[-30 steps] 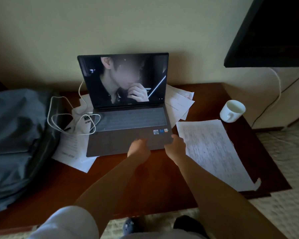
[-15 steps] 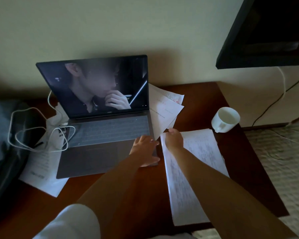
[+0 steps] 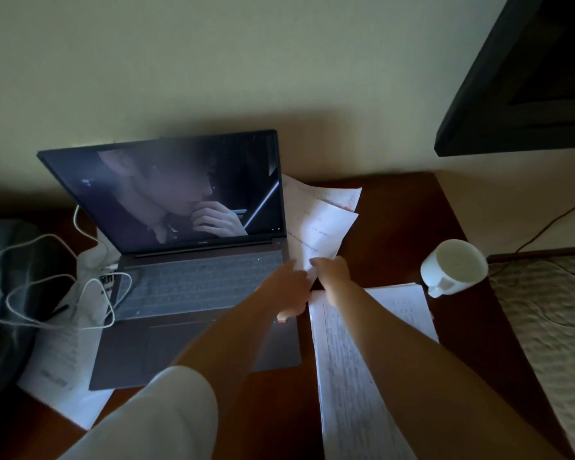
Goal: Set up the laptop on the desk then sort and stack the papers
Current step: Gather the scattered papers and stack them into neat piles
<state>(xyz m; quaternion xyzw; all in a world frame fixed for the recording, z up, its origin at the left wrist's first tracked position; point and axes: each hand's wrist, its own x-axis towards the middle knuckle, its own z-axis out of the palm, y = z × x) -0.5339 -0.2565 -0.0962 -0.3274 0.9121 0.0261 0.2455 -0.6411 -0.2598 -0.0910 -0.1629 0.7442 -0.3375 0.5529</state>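
Since the laptop (image 3: 193, 260) already stood open at ten o'clock: I turned to paper.
Right hand (image 3: 332, 273): pinched the loose sheets (image 3: 319, 224) at one o'clock, to lift them.
Left hand (image 3: 286, 287): fingers straight, steadying their corner.
Printed stack (image 3: 352, 376): lay at five o'clock, probably the gathering place.

Glossy wooden desk (image 3: 399, 227), seemingly glazed ceramic mug (image 3: 453, 267).

Single view from my head, angled forward and down, close over the desk (image 3: 389, 227), open laptop (image 3: 193, 247) just ahead left.
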